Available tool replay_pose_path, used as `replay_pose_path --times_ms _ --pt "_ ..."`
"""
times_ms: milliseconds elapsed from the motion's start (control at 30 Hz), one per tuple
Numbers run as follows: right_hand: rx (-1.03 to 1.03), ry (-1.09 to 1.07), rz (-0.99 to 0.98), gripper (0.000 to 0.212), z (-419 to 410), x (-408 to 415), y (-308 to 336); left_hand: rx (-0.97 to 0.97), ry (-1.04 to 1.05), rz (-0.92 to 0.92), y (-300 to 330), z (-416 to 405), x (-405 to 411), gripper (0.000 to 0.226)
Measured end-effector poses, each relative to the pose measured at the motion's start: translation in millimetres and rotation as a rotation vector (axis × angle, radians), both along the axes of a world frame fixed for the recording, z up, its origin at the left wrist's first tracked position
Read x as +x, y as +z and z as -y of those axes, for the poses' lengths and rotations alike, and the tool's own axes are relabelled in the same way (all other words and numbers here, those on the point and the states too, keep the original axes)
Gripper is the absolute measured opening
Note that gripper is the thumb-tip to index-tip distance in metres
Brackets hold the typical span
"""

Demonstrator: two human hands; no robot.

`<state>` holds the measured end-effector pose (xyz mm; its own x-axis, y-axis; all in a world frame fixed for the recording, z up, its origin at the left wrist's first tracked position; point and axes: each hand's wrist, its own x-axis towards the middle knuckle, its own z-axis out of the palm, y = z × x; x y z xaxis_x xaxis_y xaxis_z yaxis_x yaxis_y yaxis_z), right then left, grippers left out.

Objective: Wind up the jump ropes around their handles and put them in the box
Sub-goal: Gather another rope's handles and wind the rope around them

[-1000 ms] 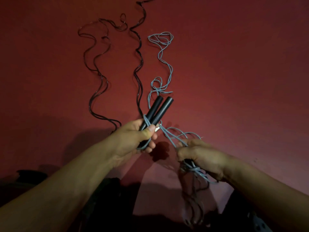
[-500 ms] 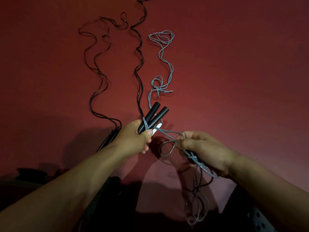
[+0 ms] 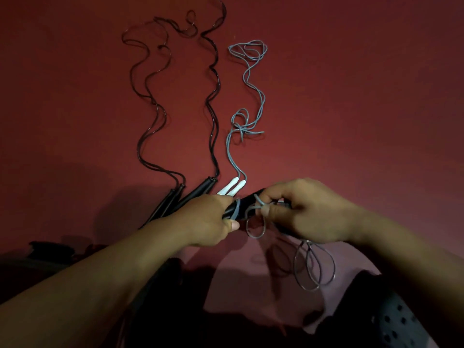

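Note:
My left hand (image 3: 208, 219) grips a pair of black handles (image 3: 244, 205) that lie almost level between both hands, with grey rope turns around them. My right hand (image 3: 301, 212) pinches the grey rope (image 3: 261, 204) against the handles' right part. Loose grey loops (image 3: 313, 267) hang below my right hand. On the red floor lie three more ropes: a grey one (image 3: 247, 79) with white handles (image 3: 232, 187), and two black ropes (image 3: 213, 96) (image 3: 148, 96) with black handles (image 3: 198, 190) (image 3: 170, 199). No box is in view.
The red floor (image 3: 351, 96) stretches to the right and far side. My dark-clad knees fill the bottom edge, with a black perforated shoe (image 3: 399, 322) at the lower right. A dark object (image 3: 50, 247) lies at the left edge.
The held handles swung from pointing up and away to lying almost level. My right hand rose onto them with the rope. The white-handled rope and black handles on the floor now show.

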<state>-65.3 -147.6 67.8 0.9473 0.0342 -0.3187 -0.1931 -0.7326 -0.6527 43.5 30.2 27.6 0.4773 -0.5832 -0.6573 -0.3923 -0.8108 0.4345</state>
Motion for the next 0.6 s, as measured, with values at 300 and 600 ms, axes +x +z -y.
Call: replay_pose_path --times_ms 300,600 --pt "-0.233 0.141 0.115 0.015 13.9 20.7 20.7 0.012 -0.204 -0.207 30.4 7.6 -4.1 0.012" --pt "-0.206 0.052 0.223 0.027 31.6 23.9 -0.7 -0.068 -0.302 -0.407 62.8 11.5 0.7 0.014"
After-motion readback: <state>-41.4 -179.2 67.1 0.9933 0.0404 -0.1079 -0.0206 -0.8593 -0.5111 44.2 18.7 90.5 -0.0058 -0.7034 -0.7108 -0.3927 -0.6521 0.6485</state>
